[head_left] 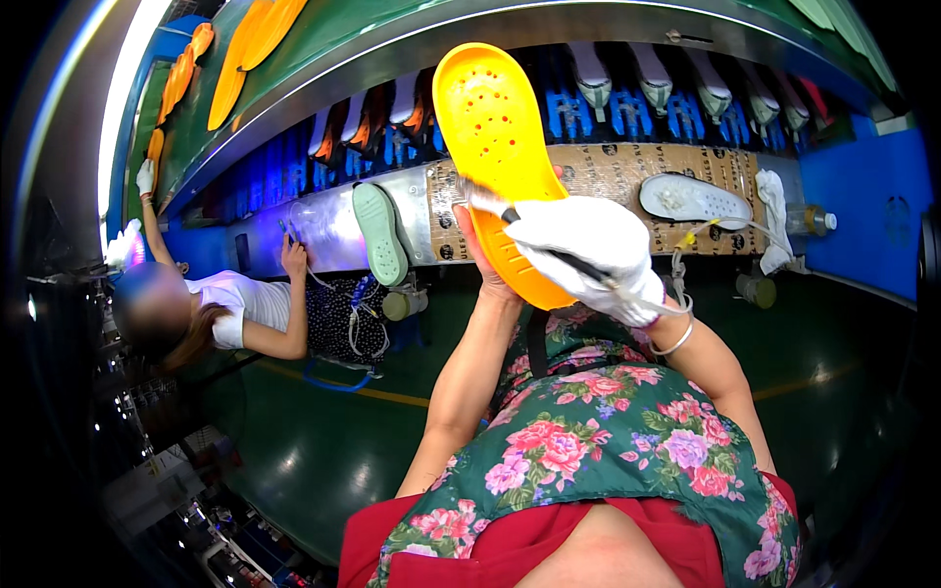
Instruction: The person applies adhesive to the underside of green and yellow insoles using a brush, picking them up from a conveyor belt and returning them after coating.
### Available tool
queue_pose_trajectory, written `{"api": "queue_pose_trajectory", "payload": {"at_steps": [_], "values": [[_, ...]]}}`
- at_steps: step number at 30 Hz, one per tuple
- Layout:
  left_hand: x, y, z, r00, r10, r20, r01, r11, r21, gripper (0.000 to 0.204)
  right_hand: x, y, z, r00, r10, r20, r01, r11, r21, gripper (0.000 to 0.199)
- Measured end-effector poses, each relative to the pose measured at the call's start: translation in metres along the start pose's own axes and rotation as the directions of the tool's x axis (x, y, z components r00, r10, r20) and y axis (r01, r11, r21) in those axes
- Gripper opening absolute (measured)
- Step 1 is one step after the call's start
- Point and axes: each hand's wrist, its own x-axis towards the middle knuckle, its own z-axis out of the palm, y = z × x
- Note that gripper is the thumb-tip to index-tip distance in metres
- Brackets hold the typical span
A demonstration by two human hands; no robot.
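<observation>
A yellow-orange shoe sole (495,127) with small holes is held tilted in front of me, above the bench. My bare left hand (488,267) grips it from beneath, with the fingers partly hidden behind it. In a white glove, my right hand (593,245) is closed around a brush (495,204) with a dark handle. The brush's bristles are at the sole's middle, on its left edge, and look slightly blurred. To the right, a white sole (694,200) with a pale heap at its toe lies on a cardboard sheet (588,169).
A mint green sole (379,233) lies on the metal bench (328,230) at left. Several shoe parts hang on a blue rack (637,113) behind. A white cloth (774,220) and a jar (810,220) stand at right. A co-worker (240,309) works at far left.
</observation>
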Motion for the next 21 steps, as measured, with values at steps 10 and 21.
{"api": "queue_pose_trajectory", "payload": {"at_steps": [10,21], "values": [[0.014,0.015,0.015,0.998,-0.002,0.062,0.006,0.998,-0.062,0.103,-0.005,-0.003,0.012,0.995,-0.046,0.091,0.044,0.999,0.022,0.022],[0.025,0.04,-0.011,0.967,-0.146,0.208,0.142,0.989,0.036,0.111,-0.005,0.0,0.01,0.971,-0.087,0.221,0.042,0.979,0.201,0.023]]}}
